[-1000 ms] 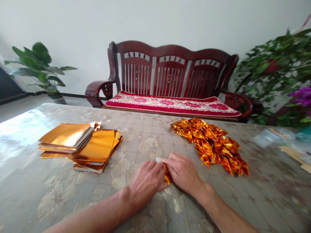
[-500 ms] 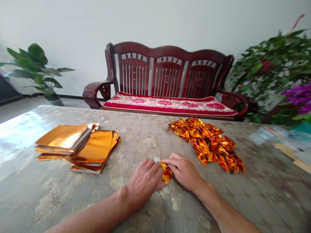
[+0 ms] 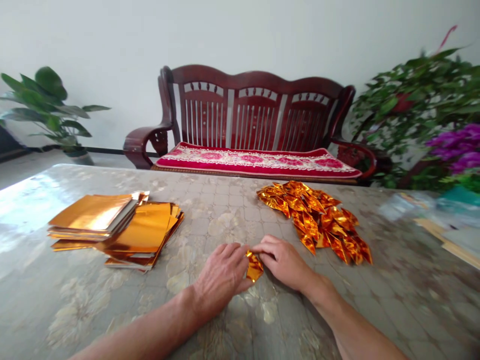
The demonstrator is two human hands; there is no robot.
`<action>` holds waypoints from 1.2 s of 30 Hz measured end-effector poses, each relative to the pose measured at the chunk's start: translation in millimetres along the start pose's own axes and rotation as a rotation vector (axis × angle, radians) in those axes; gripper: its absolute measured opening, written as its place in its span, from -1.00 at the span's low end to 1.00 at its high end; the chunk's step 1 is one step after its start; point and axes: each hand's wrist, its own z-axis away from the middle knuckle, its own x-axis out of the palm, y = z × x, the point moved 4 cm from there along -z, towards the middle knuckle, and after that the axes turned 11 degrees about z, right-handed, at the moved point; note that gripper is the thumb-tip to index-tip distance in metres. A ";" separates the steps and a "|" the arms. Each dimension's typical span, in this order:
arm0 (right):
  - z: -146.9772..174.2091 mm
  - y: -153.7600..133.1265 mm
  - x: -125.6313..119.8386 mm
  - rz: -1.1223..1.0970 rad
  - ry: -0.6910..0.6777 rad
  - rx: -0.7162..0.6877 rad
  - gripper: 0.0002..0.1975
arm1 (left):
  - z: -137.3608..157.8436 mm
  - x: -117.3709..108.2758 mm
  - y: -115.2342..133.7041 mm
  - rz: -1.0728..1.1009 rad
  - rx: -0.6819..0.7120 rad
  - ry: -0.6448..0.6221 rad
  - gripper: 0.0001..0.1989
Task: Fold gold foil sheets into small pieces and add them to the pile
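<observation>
Between my two hands, low over the table, is a sheet of shiny gold foil paper (image 3: 255, 267), partly folded. My left hand (image 3: 225, 267) is closed on its left side, the fingers covering much of the paper. My right hand (image 3: 279, 260) pinches its upper right edge with thumb and forefinger. Beyond my right hand lies a heap of folded gold foil pieces (image 3: 318, 217) with pointed ends. Off to the left, flat gold foil sheets (image 3: 142, 230) are stacked in two overlapping piles.
The table (image 3: 210, 320) has a patterned, glossy cover. Plastic bags (image 3: 408, 205) and flat tan pieces (image 3: 446, 240) lie at the right edge. Behind the table stands a dark wooden bench (image 3: 255, 115) with a red cushion (image 3: 258, 161). Potted plants (image 3: 52, 110) flank it.
The pale part of the paper that stuck out above the fingers no longer shows. My left fingers have shifted slightly over it. The whole view has turned a little to the right.
</observation>
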 end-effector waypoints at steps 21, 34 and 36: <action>0.8 10.0 -13.9 0.064 -0.030 -0.250 -0.55 | 1.7 3.4 -2.4 0.024 -0.014 0.051 -0.64; 3.0 2.8 -6.7 -0.119 0.096 -0.095 -0.73 | 6.4 1.6 -14.9 0.240 -0.121 0.086 -0.63; 2.9 -5.3 -4.6 -0.015 0.065 -0.053 -0.86 | 6.4 2.7 -16.7 0.262 -0.142 0.079 -0.62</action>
